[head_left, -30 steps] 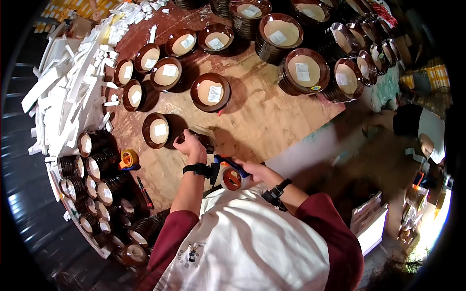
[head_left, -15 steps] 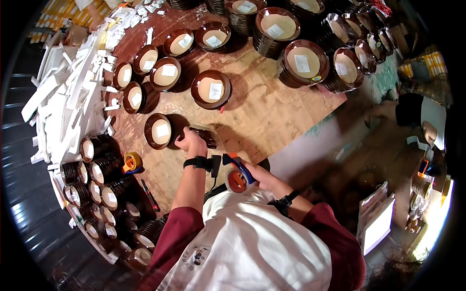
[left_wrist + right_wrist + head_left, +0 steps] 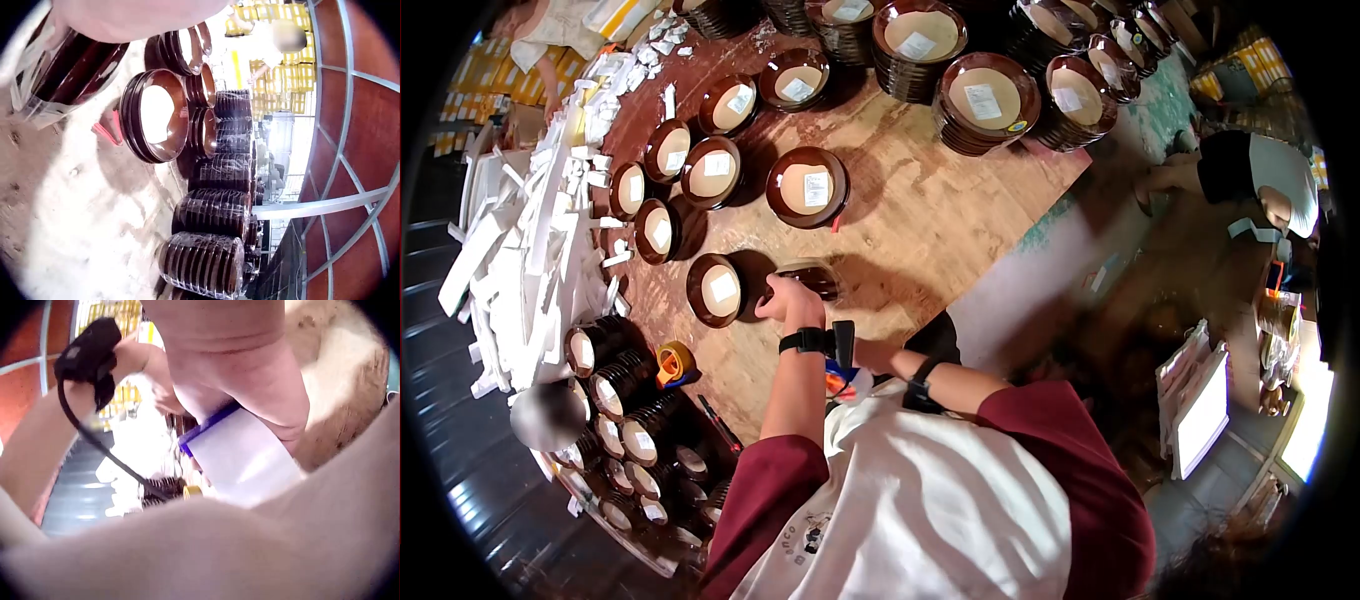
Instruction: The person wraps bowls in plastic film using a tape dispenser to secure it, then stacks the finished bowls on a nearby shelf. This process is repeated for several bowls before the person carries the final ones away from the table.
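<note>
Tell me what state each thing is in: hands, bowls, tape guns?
Left hand, gripping the bagged stack.
Bagged stack, in clear plastic, on the table.
Right hand, holding the tape gun.
Tape gun, held up near the left wrist.
Bowls, face up, white label in each.
Side stacks, wrapped, lying on their sides.
Orange dispenser, lying unheld on the table.

Packing workshop or warehouse. Indicated by plywood desk (image 3: 940, 230) loaded with stacked brown bowls (image 3: 985, 100), film-wrapped bowl stacks (image 3: 203, 262), heaped white foam strips (image 3: 520, 240), tape dispenser (image 3: 672, 362), stacked yellow packages (image 3: 294, 75).
</note>
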Motion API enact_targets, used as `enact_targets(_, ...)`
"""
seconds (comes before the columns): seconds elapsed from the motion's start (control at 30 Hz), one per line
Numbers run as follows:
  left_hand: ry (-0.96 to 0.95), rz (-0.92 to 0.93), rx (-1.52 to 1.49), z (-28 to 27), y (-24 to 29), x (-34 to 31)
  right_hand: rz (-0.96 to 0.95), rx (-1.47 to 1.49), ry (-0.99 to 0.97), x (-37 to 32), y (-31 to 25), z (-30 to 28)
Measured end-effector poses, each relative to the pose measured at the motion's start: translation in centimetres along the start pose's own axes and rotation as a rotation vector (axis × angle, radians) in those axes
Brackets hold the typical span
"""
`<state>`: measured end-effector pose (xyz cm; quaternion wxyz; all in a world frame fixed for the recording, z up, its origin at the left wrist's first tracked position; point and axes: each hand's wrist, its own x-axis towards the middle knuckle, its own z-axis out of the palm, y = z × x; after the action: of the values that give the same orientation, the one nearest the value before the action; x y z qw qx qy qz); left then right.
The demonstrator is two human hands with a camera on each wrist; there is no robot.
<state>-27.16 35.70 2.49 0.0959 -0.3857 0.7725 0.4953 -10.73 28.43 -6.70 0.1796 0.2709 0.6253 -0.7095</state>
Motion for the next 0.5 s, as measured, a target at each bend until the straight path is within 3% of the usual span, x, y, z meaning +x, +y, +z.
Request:
enact_targets(0.07,-0.091,0.028,-0.103,-0.1,-0.4,0.5,-0.021,-0.074,0.012,1.1,0.4,0.7)
enact_targets(0.17,-0.032,0.025,0.002,-0.3,-0.6,1.8,0.277,0.179,0.005,-2.6,-7.6,-3.6)
enact_targets(0.2,-0.010,0.011,0.039,-0.3,-0.3,2.4,0.343,0.074,0.022,-0.8,-6.0,-3.9)
enact_targets(0.23,-0.103,-0.080,-0.015,-0.3,0.2,3.3,0.408,-0.035,0.042,-1.0,-7.1,-4.8)
enact_targets(0.27,-0.196,-0.172,-0.069,-0.7,0.8,4.4,0.231,-0.085,0.054,-3.0,-7.1,-5.9)
enact_targets(0.33,-0.398,-0.268,-0.028,-1.9,3.1,4.5,-0.237,0.301,0.178,-2.7,-1.9,-5.3)
enact_targets(0.4,-0.615,-0.235,0.208,-2.4,3.6,7.2,0.034,0.228,0.100,-6.7,-4.3,-8.4)
enact_targets(0.47,-0.818,-0.008,0.651,-0.8,0.9,13.7,0.266,0.129,0.120,-7.6,-3.1,-10.1)
enact_targets(0.5,-0.827,0.064,0.749,0.1,-0.1,15.9,0.277,0.164,0.153,-8.3,-3.1,-10.5)
